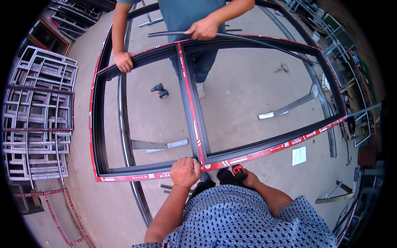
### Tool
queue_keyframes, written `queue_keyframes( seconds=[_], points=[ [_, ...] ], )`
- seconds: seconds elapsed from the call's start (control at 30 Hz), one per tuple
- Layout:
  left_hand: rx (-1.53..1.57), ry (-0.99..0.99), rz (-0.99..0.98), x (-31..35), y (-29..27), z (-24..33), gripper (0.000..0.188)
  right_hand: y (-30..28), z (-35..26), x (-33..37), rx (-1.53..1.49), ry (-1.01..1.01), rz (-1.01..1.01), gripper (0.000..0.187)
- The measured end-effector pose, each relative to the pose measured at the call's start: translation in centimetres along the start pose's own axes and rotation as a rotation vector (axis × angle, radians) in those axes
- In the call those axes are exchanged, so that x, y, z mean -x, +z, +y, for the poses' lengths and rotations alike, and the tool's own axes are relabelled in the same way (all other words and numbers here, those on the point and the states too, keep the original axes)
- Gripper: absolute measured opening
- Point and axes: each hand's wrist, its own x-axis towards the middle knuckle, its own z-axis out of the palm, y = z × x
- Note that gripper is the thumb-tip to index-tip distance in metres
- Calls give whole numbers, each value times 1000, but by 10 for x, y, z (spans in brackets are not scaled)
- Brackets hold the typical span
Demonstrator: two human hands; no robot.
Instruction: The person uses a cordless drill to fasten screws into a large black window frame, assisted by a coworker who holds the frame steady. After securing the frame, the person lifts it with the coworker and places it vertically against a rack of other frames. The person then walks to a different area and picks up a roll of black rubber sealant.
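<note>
Frame [191, 97] with two openings touches left hand [185, 172].

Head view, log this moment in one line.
left hand: grips near edge of frame; right hand: holds red-black power tool; co-worker: holds black strip

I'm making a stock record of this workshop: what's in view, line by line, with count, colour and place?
window frame: 1, black with red tape, centre
support rails: at least 2, silver-grey, beneath it
power tool: 1, red and black, near side
cordless drill: 1, dark with red, floor
co-worker: 1, blue-green shirt, far side
strip: at least 1, dark, far side
sheet: 1, white, right floor
stacked frames: several, mostly whitish, left
clutter: uncountable, mixed colours, right edge
patterned shirt: 1, grey-blue and dark, bottom
left hand: 1, bare, on frame's near edge
right hand: 1, bare, around power tool
</note>
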Motion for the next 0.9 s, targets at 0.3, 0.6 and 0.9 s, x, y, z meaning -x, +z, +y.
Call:
queue_keyframes(
  seconds=[0.3,0.6,0.9],
  points=[
    [1,18,21,0,3,-4,20,8,-12,40,127,-403,51,61],
    [298,-143,-64,-3,-11,-12,14,-17,-61,23,184,-725,-122,48],
    [302,-597,217,98,-20,28,22,-63,-71,-5,275,-774,-286,49]
  ],
)
